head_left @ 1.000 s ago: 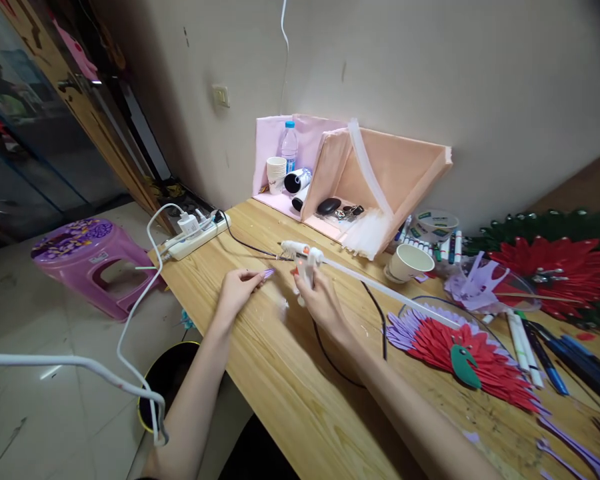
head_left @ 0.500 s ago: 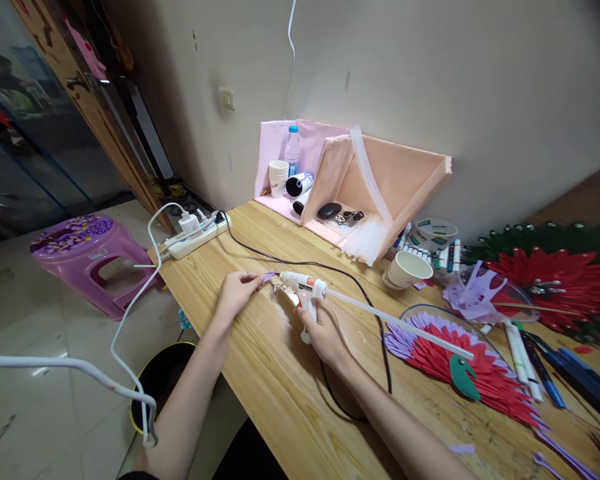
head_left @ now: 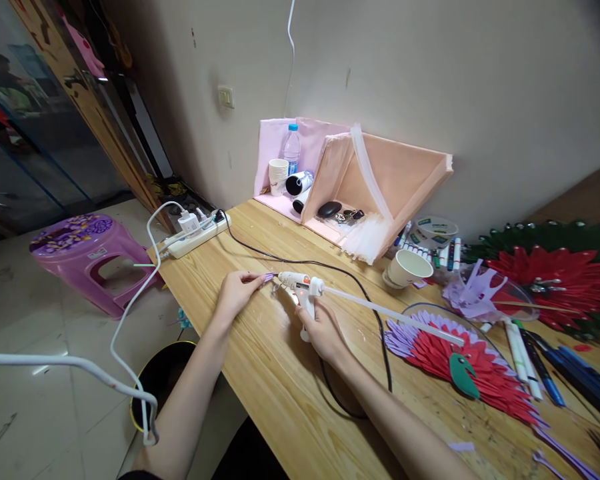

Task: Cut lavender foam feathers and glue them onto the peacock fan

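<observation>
Pinched in the fingers of my left hand (head_left: 239, 292) is a small purple petal (head_left: 269, 277), its end pointing right. My right hand (head_left: 323, 331) is wrapped round the grip of a white hot glue gun (head_left: 300, 288). The nozzle sits at the petal's tip; whether they touch I cannot tell. A long clear glue stick (head_left: 395, 315) sticks out of the gun's back, above a red and purple petal fan (head_left: 430, 347) with a green bird-head shape (head_left: 463, 375) on it. Below both hands lies the wooden table (head_left: 265, 373).
A black cord (head_left: 300, 261) loops across the table from a white power strip (head_left: 195, 241). Behind stand a pink box (head_left: 390, 173) and a paper cup (head_left: 408, 268). Markers (head_left: 523, 363) lie at the right. A purple stool (head_left: 93, 260) and a black bin (head_left: 163, 373) are on the floor.
The glue gun has shifted very slightly left, and the far end of its glue stick has moved left and up. My left hand still holds the petal in the same place.
</observation>
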Action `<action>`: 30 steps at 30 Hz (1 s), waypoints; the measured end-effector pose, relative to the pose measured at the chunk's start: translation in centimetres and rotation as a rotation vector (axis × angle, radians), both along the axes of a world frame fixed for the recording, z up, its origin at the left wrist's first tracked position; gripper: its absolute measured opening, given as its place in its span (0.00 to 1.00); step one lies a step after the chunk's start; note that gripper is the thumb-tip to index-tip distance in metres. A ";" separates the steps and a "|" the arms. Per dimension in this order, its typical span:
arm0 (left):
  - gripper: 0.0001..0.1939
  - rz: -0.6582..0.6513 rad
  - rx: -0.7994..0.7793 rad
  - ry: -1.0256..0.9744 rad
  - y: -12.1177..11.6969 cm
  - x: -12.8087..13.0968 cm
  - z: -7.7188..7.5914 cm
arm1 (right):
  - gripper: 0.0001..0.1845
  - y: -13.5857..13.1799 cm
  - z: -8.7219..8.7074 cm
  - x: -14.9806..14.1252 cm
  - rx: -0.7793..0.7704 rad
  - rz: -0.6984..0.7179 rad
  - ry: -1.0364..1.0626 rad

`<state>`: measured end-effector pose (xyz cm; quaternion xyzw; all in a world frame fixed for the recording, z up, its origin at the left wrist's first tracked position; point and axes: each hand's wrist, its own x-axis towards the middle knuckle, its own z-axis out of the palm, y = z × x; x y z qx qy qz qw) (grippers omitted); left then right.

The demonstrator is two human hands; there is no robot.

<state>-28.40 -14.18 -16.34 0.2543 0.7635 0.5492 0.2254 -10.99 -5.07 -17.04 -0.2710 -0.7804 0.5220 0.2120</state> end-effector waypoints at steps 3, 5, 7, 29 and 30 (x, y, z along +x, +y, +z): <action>0.15 -0.002 -0.004 0.004 0.0 0.0 0.0 | 0.11 0.1 0.1 0.0 0.004 -0.015 -0.011; 0.16 -0.005 -0.006 0.008 0.0 0.0 0.0 | 0.11 0.1 0.1 0.0 -0.002 -0.020 -0.022; 0.17 -0.010 -0.010 0.013 0.0 0.0 -0.1 | 0.12 0.1 0.1 0.0 -0.015 -0.015 -0.021; 0.15 -0.031 -0.036 0.054 -0.1 -0.2 -0.3 | 0.11 0.1 0.7 0.0 -0.003 -0.009 0.014; 0.15 -0.029 -0.034 0.049 -0.1 -0.2 -0.3 | 0.11 0.1 0.6 0.0 -0.016 -0.006 0.010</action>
